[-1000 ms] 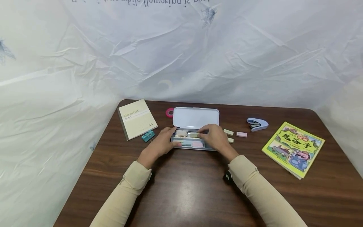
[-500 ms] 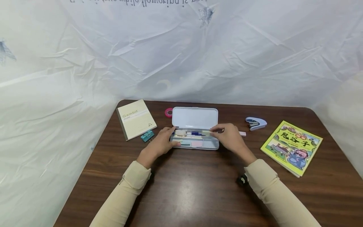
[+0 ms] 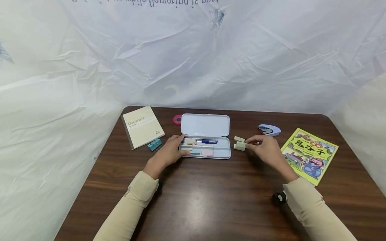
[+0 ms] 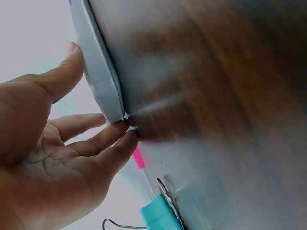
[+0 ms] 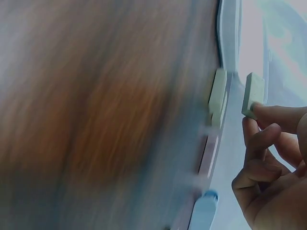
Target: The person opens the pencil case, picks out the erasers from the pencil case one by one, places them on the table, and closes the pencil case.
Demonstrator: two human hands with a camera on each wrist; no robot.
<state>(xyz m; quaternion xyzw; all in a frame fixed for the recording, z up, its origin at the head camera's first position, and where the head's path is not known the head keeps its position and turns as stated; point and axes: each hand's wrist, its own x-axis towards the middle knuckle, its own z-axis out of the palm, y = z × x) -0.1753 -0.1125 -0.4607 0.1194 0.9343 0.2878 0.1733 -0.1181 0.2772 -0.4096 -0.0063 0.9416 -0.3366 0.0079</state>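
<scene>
Here, from left to right:
Notebook: a cream "Gambit" notebook point(image 3: 142, 126) lies at the table's point(image 3: 199, 201) far left, with a teal binder clip point(image 3: 154, 144) just beside its near corner.
Left hand: the left hand point(image 3: 167, 153) rests at the left end of the pencil case point(image 3: 221, 154), fingers nearly straight and touching its edge, gripping nothing.
Pencil case: open, lid up; inside lie a blue pen point(image 3: 208, 141), a pale block, and green and pink pieces. Their exact kind is too small to tell.
Tape: a pink roll point(image 3: 177, 119) sits behind the case.
Erasers: one pale green eraser point(image 3: 239, 139) lies just right of the case; the right hand point(image 3: 265, 150) pinches a second eraser point(image 3: 239, 146) between thumb and fingertips, near it.
Stapler: a blue stapler point(image 3: 269, 130) is partly hidden behind the right hand.
Book: a yellow picture book point(image 3: 310, 154) lies at the far right.
Wrist views: both blurred.
</scene>
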